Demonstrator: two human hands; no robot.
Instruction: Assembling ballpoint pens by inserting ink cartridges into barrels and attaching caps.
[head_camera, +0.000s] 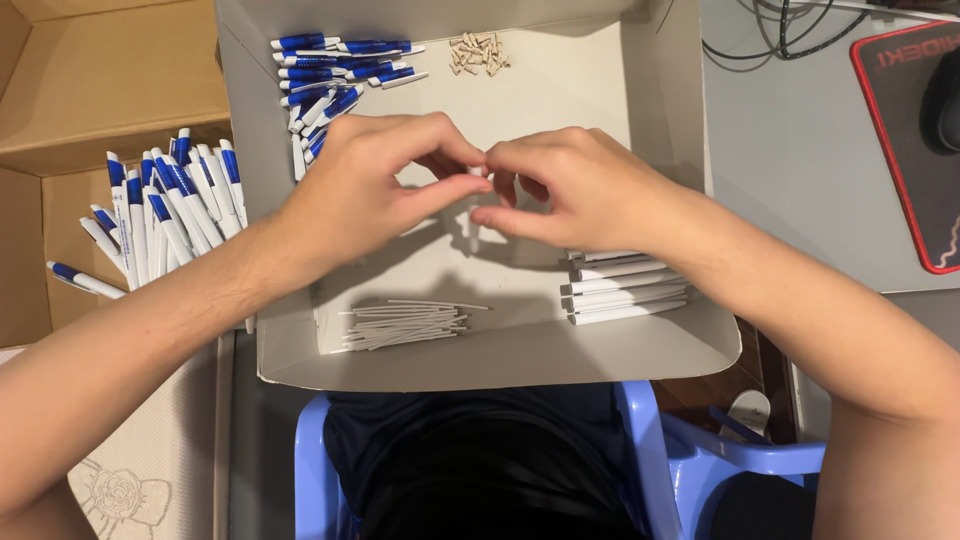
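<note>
Between the two hands, over the middle of a shallow white cardboard tray (300, 350), a small white pen part (476, 178) is pinched. Left hand (375, 190): thumb and forefinger closed on the part, fingertips meeting those of the other hand. Right hand (575, 190): fingers curled, thumb and forefinger also closed on the same part, which is mostly hidden; its exact shape cannot be told. Beyond the left hand, at the tray's far corner, lies a heap of assembled blue-and-white pens (335, 75). Beyond the point where the fingertips meet, near the far wall, sits a small pile of tan plastic tips (478, 53). Nearer the body than the left hand, on the tray floor, lies a bundle of thin white refills (405, 322). Under and just nearer than the right wrist, a stack of white pen barrels (625, 285) lies side by side. Outside the tray, off the left forearm, a second batch of blue-and-white pens (160, 215) fans out in a brown cardboard box (110, 90). Off the right forearm: grey bench (800, 150), a red-edged black mat (905, 150).
</note>
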